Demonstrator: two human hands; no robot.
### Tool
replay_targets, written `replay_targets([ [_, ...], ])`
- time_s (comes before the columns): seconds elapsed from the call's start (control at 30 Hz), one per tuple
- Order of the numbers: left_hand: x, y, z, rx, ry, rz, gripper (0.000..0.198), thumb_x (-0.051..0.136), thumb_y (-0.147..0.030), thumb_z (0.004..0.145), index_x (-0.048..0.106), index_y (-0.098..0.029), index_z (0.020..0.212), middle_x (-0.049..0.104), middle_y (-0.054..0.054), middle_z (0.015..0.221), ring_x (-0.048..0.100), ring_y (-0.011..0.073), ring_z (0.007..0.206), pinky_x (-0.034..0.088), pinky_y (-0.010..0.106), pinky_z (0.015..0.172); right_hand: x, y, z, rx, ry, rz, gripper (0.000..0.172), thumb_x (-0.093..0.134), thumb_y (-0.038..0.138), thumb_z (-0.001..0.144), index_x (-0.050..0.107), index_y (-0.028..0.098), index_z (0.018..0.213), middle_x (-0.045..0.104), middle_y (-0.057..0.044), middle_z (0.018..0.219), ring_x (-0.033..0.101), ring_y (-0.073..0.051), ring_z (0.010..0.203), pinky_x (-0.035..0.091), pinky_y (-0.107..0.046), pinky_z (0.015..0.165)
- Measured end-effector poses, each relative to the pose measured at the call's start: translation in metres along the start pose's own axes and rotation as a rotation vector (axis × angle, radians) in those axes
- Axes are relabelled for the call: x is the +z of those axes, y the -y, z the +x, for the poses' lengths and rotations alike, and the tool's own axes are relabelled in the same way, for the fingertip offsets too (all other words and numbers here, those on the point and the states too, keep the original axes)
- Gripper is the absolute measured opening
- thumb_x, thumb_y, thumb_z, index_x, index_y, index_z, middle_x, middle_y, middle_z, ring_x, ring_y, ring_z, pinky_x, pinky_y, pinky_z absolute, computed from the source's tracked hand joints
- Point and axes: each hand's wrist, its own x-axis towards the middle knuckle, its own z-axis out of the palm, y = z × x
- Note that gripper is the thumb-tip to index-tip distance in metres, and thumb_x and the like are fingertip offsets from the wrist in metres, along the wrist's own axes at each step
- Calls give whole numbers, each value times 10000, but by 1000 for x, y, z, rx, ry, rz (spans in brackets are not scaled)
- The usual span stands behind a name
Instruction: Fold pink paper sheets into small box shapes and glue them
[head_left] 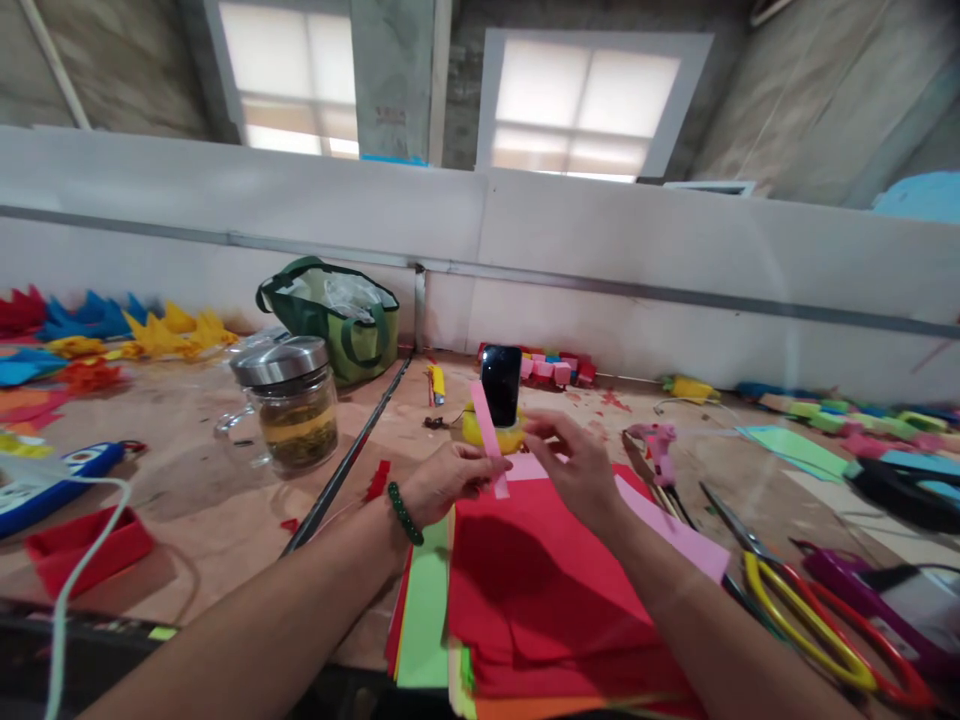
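Observation:
A narrow pink strip (486, 425) stands tilted in my left hand (457, 476), pinched between thumb and fingers. My right hand (571, 462) is just to the right of the strip, fingers curved and apart, with nothing visible in it. Both hands are over the upper part of a stack of red sheets (555, 570). Pink sheets (675, 530) stick out at the stack's top and right side, and green sheets (424, 620) at its left. Behind the strip, a dark-screened phone (501, 384) leans upright at a yellow round object (474, 430).
A glass tea mug (296, 410) and a green bag (360, 340) stand at the left. Scissors (810, 625) with yellow and red handles lie at the right, near a pink glue gun (660, 452). A red open box (88, 550) sits at the near left.

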Motion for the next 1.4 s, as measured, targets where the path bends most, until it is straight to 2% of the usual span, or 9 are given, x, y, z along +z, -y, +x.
replay_targets([
  [0.07, 2, 0, 1, -13, -38, -55, 392, 830, -415, 535, 672, -97, 702, 553, -18, 577, 453, 57, 509, 272, 198, 486, -5, 2, -11, -277, 115, -213, 253, 552, 143, 854, 656, 245, 1061, 623, -67, 985, 603, -172, 863, 509, -314, 734],
  [0.17, 5, 2, 0, -38, -29, -81, 417, 818, -434, 548, 676, -94, 746, 569, -9, 611, 483, 67, 547, 300, 195, 513, -8, 4, -24, -511, 237, -369, 296, 540, 59, 852, 655, 247, 1049, 623, -74, 1034, 574, -187, 942, 508, -320, 770],
  [0.27, 8, 5, -2, -31, -25, -71, 429, 810, -432, 569, 688, -98, 809, 579, -9, 645, 476, 62, 557, 274, 191, 504, -8, 5, -28, -591, 271, -382, 244, 558, 52, 853, 650, 229, 993, 650, -64, 1022, 561, -192, 944, 511, -339, 797],
  [0.43, 11, 12, -1, 35, -87, -65, 396, 836, -406, 529, 668, -81, 680, 531, -27, 560, 402, 48, 505, 249, 209, 493, -4, 9, -28, -613, 224, -345, 209, 545, 75, 879, 662, 222, 972, 660, -58, 913, 569, -168, 838, 517, -307, 716],
  [0.57, 11, 13, 1, -6, -74, -143, 420, 859, -384, 498, 688, -77, 729, 561, -9, 599, 444, 61, 543, 288, 207, 521, -4, 5, -30, -548, 205, -342, 162, 564, 127, 890, 690, 222, 929, 625, -48, 832, 566, -156, 777, 498, -280, 652],
  [0.73, 8, 8, -1, -118, -7, -192, 306, 855, -237, 520, 696, -105, 747, 599, 10, 677, 520, 82, 624, 357, 201, 574, -5, -5, -35, -453, 196, -284, 154, 580, 149, 889, 680, 219, 984, 588, -44, 827, 567, -149, 777, 502, -268, 653],
  [1.0, 12, 6, -4, 10, -44, -161, 230, 803, -193, 558, 687, -96, 732, 591, 15, 693, 474, 69, 606, 321, 208, 571, 0, -10, -37, -394, 186, -210, 145, 577, 163, 897, 671, 239, 976, 604, -41, 866, 592, -146, 810, 521, -268, 693],
  [1.17, 16, 1, -9, 19, -3, -146, 356, 792, -186, 514, 724, -85, 848, 637, 36, 766, 479, 73, 620, 348, 209, 599, 0, -9, -36, -216, 160, -109, 114, 572, 217, 901, 682, 230, 871, 620, -30, 811, 604, -149, 778, 518, -273, 686],
  [1.4, 12, 2, -8, 119, -1, 57, 245, 740, -194, 548, 731, -106, 776, 667, 35, 728, 536, 132, 696, 377, 235, 644, 4, -4, -38, 181, 141, 45, 169, 645, 339, 828, 640, 191, 747, 632, -10, 692, 549, -129, 620, 454, -250, 572],
])
